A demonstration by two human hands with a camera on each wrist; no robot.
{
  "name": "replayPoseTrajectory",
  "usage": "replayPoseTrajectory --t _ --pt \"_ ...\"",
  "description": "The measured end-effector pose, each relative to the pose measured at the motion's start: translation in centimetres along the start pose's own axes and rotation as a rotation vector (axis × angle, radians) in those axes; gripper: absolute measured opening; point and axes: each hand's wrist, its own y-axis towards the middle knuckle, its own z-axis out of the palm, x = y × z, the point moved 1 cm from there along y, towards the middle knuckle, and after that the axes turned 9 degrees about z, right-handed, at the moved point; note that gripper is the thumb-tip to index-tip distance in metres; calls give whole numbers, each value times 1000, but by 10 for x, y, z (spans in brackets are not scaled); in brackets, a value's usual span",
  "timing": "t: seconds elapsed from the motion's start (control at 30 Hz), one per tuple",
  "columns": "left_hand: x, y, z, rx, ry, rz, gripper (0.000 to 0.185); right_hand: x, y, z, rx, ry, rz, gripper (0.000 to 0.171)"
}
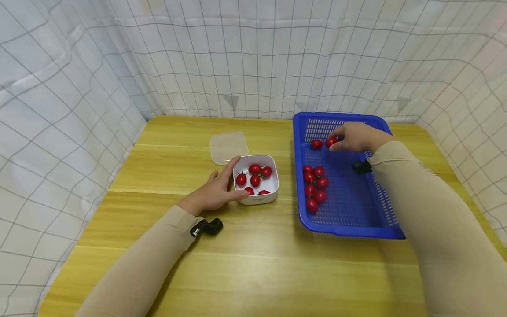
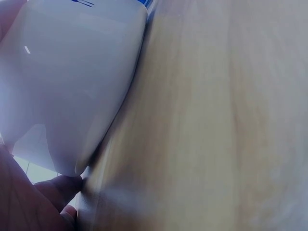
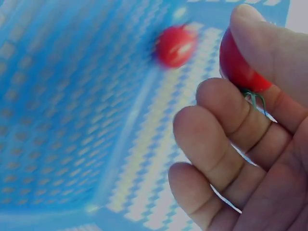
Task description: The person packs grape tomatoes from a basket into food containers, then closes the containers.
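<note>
Head view – basket [image 1: 352, 198] on wooden table [image 1: 257, 255] – gridded curtain [image 1: 257, 61]

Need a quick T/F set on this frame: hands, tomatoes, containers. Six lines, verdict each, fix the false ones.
1. The right hand pinches a tomato at the blue basket. True.
2. Both hands are at the basket. False: the left hand touches the white container.
3. The clear lid lies on the table, off the white container. True.
4. The white container is empty. False: there are tomatoes in it.
5. The held tomato shows a green stem in the right wrist view. True.
6. In the head view, the blue basket stands left of the white container. False: it stands to the right.
</note>
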Motion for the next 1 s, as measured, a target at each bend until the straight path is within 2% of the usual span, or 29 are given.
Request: replayPoseTrajectory --t 0.1,0.27,0.43,0.57,0.73,1.0 --pt "-1 0 0 0 -3 3 107 20 -8 -10 -14 40 -36 30" --pt "-1 0 0 -4 0 2 106 66 -19 -19 -8 70 -157 26" --pt "-1 0 0 -2 3 1 106 112 -25 -13 17 19 -284 26" --pt "-2 0 0 3 -3 2 106 140 -27 -4 47 -28 -348 25" --pt "-1 1 0 8 1 3 105 163 -28 1 78 -45 -388 23" --pt "1 0 -1 8 -7 13 105 179 -26 6 110 -62 -389 25"
